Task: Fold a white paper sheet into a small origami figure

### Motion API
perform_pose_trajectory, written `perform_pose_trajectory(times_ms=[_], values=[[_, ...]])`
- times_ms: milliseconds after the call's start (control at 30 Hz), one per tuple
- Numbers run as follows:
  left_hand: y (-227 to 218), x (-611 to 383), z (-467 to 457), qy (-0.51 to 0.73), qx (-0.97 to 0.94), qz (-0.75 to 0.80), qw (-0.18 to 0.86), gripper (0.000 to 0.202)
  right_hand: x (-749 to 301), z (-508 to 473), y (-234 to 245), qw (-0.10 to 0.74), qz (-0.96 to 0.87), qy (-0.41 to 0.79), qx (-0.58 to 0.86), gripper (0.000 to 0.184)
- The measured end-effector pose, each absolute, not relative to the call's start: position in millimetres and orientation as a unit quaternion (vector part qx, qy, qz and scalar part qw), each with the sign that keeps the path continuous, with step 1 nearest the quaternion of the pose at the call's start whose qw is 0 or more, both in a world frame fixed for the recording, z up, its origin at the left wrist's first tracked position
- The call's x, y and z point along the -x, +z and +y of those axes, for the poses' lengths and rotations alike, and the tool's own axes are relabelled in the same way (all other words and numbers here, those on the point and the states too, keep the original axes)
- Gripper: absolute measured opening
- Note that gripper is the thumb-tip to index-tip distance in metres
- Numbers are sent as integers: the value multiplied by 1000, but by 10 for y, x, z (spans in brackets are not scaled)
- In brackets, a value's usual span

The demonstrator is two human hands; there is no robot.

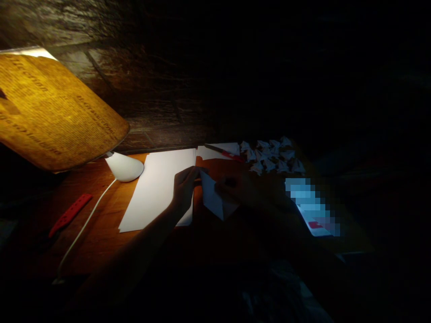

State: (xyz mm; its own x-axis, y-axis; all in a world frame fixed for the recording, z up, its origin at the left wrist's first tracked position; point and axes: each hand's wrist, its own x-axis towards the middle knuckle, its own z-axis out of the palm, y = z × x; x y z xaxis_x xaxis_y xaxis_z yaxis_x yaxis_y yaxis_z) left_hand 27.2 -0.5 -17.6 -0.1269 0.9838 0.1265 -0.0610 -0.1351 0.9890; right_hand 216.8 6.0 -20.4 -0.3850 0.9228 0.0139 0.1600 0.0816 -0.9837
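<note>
Between my two hands is a folded sheet of white paper, held above the wooden table with creases running to a point at its lower edge. My left hand is closed on its upper left corner. My right hand is in deep shadow at the paper's right side, its fingers bent and pressed together on it. Just left of the paper lies a stack of white sheets, partly under my left wrist. Behind my hands, a slim tool with a dark blade and red handle rests across smaller white paper.
Several small folded paper pieces sit at the back right. A lit screen, pixelated, lies nearer on the right. On the left stand a lamp with a printed shade, its white base, a white cord and a long red object.
</note>
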Motion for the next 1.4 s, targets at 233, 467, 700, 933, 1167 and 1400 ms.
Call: perform_pose_trajectory(times_ms=[233,467,700,933,1167,1400], values=[[-146,-252,-2,558,-525,490,416,31,-2180,48,-206,373,-636,521,430,19],[-160,-264,-11,575,-528,500,374,24,-2172,54,-163,357,-634,529,437,19],[-146,-285,-41,562,-569,513,313,21,-2176,35,-194,339,-646,539,421,23],[-150,-320,-66,535,-607,507,299,20,-2170,41,-222,328,-663,547,393,29],[-115,-314,-71,530,-593,496,348,22,-2179,43,-236,343,-643,563,390,38],[-133,-334,-81,496,-604,474,406,40,-2196,58,-182,375,-628,548,406,40]])
